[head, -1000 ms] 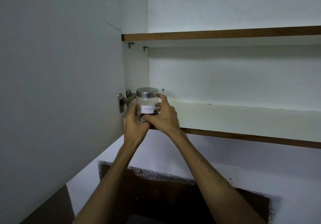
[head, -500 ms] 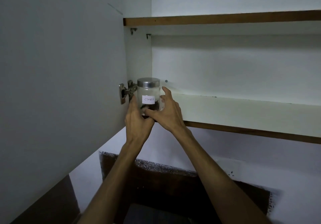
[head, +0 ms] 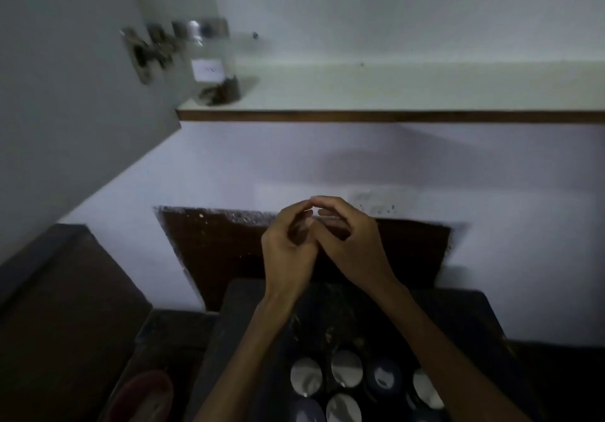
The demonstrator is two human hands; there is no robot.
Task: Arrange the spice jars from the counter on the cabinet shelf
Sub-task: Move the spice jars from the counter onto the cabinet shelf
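A glass spice jar (head: 212, 64) with a metal lid, a white label and dark spice at its bottom stands alone at the left end of the cabinet shelf (head: 393, 94). Both hands are well below it, in front of the wall. My left hand (head: 288, 251) and my right hand (head: 350, 244) hang close together with loosely curled fingers whose tips nearly meet; neither holds anything. Several more jars (head: 347, 369) with silver and dark lids stand on the dark counter (head: 458, 317) between my forearms.
The open cabinet door (head: 65, 94) with its metal hinge (head: 147, 51) stands at the left, right beside the jar. A dark backsplash panel (head: 229, 251) lies behind the hands. A reddish bowl (head: 144, 395) sits low at the left.
Both hands let go of the jar, which stays on the shelf, and dropped down toward the counter. The view tilted down, bringing the counter's jars into sight.
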